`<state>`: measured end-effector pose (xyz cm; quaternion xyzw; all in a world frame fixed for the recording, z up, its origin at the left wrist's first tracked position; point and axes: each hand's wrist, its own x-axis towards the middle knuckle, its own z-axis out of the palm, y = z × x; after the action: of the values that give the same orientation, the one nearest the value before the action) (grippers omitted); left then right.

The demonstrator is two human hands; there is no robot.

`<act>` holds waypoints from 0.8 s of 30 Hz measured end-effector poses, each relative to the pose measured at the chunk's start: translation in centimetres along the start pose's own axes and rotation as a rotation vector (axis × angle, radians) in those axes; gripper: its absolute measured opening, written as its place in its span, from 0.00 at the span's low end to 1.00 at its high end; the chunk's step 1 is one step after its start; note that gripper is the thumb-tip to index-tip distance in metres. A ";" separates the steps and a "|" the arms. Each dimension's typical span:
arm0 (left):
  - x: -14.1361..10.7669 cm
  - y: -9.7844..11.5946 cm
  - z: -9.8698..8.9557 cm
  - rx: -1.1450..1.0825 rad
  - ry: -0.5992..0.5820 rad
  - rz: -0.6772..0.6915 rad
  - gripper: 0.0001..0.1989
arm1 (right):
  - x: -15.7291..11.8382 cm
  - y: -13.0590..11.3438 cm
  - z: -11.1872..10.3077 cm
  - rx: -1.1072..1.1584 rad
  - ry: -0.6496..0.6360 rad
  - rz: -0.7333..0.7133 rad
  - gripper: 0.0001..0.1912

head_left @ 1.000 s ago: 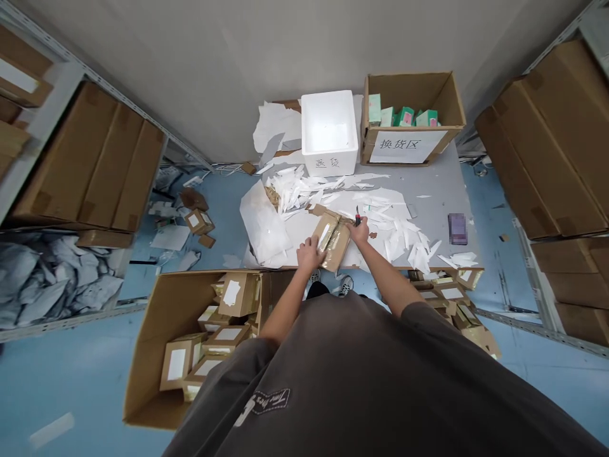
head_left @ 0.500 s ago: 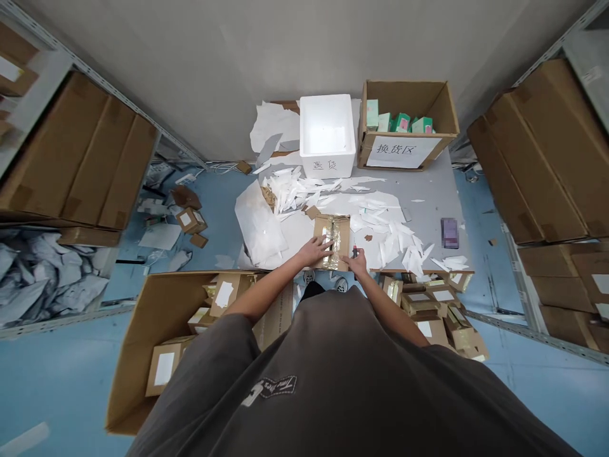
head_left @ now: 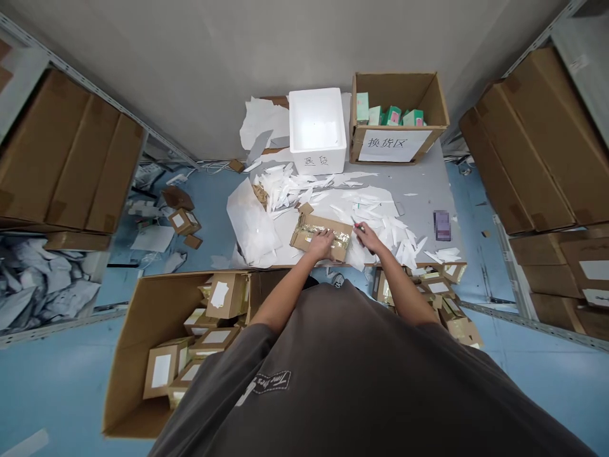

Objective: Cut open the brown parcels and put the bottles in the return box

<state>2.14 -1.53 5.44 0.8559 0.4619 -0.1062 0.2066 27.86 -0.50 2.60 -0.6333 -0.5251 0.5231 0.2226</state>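
A taped cardboard box (head_left: 304, 231) lies at an angle near the front edge of the table, shiny clear tape running along its top. My left hand (head_left: 321, 245) grips it from the near side, fingers bent over the top. In my right hand (head_left: 367, 237), just off the box's right end, is a slim utility knife (head_left: 357, 225) with a red and dark handle. Its thin tip points up and left, near the box's far right corner. White paper scraps (head_left: 375, 219) lie around the box.
Behind stand a white foam box (head_left: 318, 162) and a labelled carton (head_left: 399, 147) of green-and-white packets. A white plastic bag (head_left: 252, 225) sits left; a blurred purple item (head_left: 442, 226) lies right. A large open carton (head_left: 124, 355) of parcels stands below left; more parcels (head_left: 438, 287) lie below right.
The cardboard box has turned from upright to slanted and shifted left. My left hand moved to its near side. My right hand, with the utility knife, rose away from its lower right corner.
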 end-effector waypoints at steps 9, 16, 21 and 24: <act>1.0 -0.6 -0.4 -0.020 -0.102 0.006 0.49 | -3.9 1.0 1.8 -0.265 -0.208 0.006 0.17; 0.7 -0.3 -0.5 0.004 -0.064 -0.004 0.46 | -2.6 0.2 1.5 -0.511 -0.155 0.018 0.13; 0.5 -0.2 -0.5 -0.005 -0.090 -0.004 0.47 | -2.2 0.3 0.9 -0.330 -0.278 0.067 0.20; 0.2 -0.2 -0.4 -0.002 -0.067 -0.011 0.47 | -2.7 1.0 1.1 -0.106 -0.355 0.136 0.23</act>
<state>2.13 -1.08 5.70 0.8491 0.4597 -0.1356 0.2222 27.56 -3.60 2.56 -0.5761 -0.5389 0.6119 0.0571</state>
